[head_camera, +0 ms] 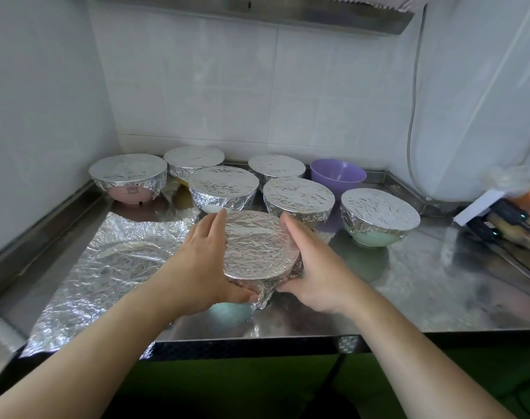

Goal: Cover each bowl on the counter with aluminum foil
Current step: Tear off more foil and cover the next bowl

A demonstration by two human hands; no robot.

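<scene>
While both hands press the foil down around its rim, the near bowl (259, 252) sits at the front of the counter, its top already sealed flat. Left hand (203, 261): fingers extended along the left side of the foil skirt, thumb curled under the near edge, so it holds the covered bowl. Right hand (312, 264): fingers laid along the right side, thumb tucked under the rim; same clasp. Neither hand is spread free of the bowl. A pale green base shows below the foil.

Progress: six more bowls stand behind, all foil-capped. Back left bowl (128, 176) shows a pink base; back row bowl (194, 161); middle bowl (224, 187); rear centre bowl (276, 169); centre right bowl (298, 198); right bowl (380, 213) with green base. One purple bowl (337, 173) at the back, between the rear centre bowl and the wall corner, is uncovered. Judgement: task nearly complete; the purple bowl is left, once the skirt on the near bowl is finished.

A loose foil sheet (112, 261), crumpled, lies flat on the counter left of the near bowl, overhanging the front edge. Probably stock for the last cover.

Surface: stainless steel counter (424, 291), reflective, raised lip at back and sides. White tiled wall (242, 95) behind, range hood (257, 10) overhead, a cable (411, 122) running down at right, bagged items (511, 213) at far right, blurred.
</scene>
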